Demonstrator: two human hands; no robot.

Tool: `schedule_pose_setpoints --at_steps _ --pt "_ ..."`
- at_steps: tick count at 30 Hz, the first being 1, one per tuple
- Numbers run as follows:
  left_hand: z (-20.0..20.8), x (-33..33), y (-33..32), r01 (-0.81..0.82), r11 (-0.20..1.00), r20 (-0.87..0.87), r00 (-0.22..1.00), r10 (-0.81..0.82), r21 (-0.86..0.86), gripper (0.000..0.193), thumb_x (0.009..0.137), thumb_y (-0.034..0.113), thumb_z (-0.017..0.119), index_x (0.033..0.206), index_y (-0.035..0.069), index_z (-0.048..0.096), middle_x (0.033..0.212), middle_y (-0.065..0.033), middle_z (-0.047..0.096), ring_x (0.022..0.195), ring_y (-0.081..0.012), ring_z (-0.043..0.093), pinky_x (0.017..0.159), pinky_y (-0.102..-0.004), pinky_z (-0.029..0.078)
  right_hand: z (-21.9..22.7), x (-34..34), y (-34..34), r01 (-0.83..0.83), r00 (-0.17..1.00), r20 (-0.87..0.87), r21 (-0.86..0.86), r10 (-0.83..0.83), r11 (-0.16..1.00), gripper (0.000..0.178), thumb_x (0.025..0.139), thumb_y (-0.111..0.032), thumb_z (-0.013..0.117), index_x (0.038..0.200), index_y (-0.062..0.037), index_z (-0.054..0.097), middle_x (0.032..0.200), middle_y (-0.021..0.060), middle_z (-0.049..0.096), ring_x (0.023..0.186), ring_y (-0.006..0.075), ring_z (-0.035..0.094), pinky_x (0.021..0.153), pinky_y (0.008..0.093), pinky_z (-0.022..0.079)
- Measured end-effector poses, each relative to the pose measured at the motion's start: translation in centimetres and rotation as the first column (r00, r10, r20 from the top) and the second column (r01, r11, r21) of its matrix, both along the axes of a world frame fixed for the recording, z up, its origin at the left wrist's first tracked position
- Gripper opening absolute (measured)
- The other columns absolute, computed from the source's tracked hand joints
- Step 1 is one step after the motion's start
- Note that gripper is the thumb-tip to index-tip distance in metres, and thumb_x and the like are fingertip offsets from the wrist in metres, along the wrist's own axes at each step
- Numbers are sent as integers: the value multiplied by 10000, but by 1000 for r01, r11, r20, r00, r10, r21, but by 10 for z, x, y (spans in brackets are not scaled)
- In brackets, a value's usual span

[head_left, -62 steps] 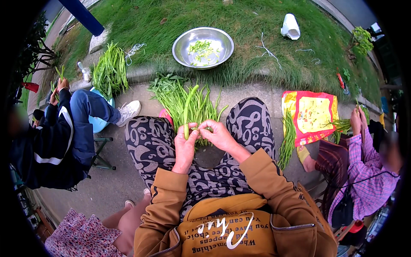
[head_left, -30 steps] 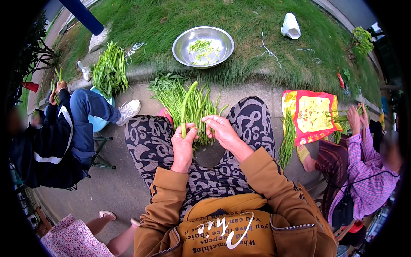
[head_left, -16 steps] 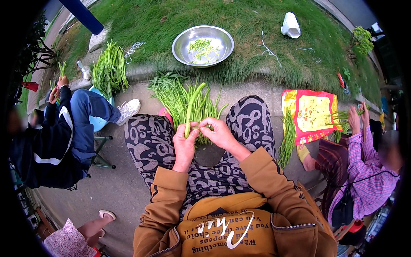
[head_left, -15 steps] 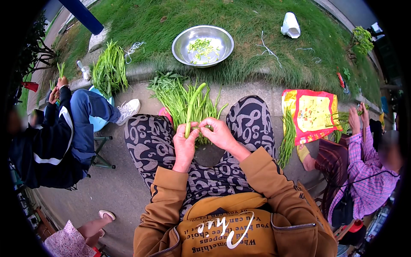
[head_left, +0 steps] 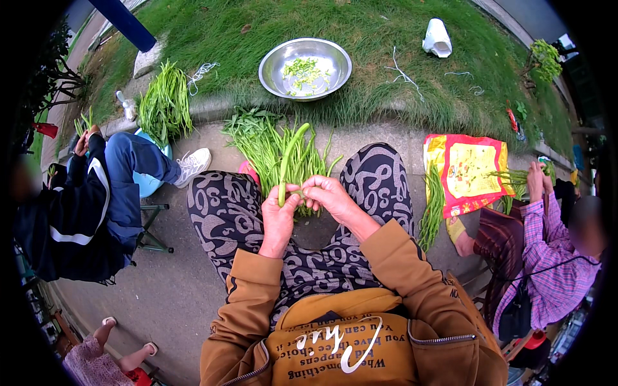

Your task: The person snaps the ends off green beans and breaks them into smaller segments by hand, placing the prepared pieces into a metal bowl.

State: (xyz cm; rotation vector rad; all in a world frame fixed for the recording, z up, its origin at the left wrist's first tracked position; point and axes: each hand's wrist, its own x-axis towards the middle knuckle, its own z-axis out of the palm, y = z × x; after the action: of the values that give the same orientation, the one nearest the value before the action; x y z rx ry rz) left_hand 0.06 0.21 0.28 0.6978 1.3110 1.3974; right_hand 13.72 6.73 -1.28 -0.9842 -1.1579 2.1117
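My left hand is closed round the lower end of a thick green vegetable stem, which points up and away from me. Close beside it, the fingertips of my right hand are pinched together. A thin green strand runs between the two hands and seems to be held by the right fingertips. Just beyond my hands, a bundle of leafy green stems lies on the pavement between my knees.
A metal basin with cut green pieces stands on the grass ahead. At left, a person sits by a bunch of stems. Another person handles greens at right, near a yellow-and-red bag. A blue post rises far left.
My hands stay almost in place, the right fingers shifting slightly. The left person's hands have lowered a little. The legs of a person at lower left have moved.
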Motion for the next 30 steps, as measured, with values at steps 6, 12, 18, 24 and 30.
schedule_pose_setpoints --at_steps 6,12,18,24,30 --pt "0 0 0 -23 1000 -136 990 22 -7 138 844 -35 559 969 14 591 855 -18 601 736 -76 555 674 -204 462 4 -6 -3 -2 996 89 185 -15 983 103 867 -112 574 927 -29 579 726 -8 566 627 51 523 538 193 427" --pt "-6 0 -1 9 1000 -216 976 -11 -10 136 844 -37 560 965 16 592 874 -22 604 735 -79 561 674 -206 465 -9 -6 -3 12 994 99 376 -53 926 103 868 -118 581 926 -33 573 772 -2 569 651 50 517 564 199 424" --pt "-3 1 2 -11 1000 -17 1000 12 9 118 855 -22 564 969 3 570 871 -51 606 758 -114 596 714 -227 490 -4 -4 -2 12 994 -105 -35 -16 999 86 875 -140 587 916 -68 565 786 -2 580 688 67 533 592 195 418" --pt "3 1 1 -19 1000 27 999 19 12 133 855 -19 565 986 0 561 884 -52 599 753 -117 596 717 -233 491 2 -3 -2 18 974 -216 -210 -64 977 65 887 -125 569 922 -72 555 806 4 568 712 87 527 616 215 416" --pt "-1 -1 1 -115 993 77 990 115 -14 149 855 -49 537 997 -17 568 883 -42 596 740 -112 585 692 -223 486 2 0 3 203 949 -180 -281 -260 938 100 902 -99 523 983 -54 563 807 5 555 694 93 519 611 220 420"
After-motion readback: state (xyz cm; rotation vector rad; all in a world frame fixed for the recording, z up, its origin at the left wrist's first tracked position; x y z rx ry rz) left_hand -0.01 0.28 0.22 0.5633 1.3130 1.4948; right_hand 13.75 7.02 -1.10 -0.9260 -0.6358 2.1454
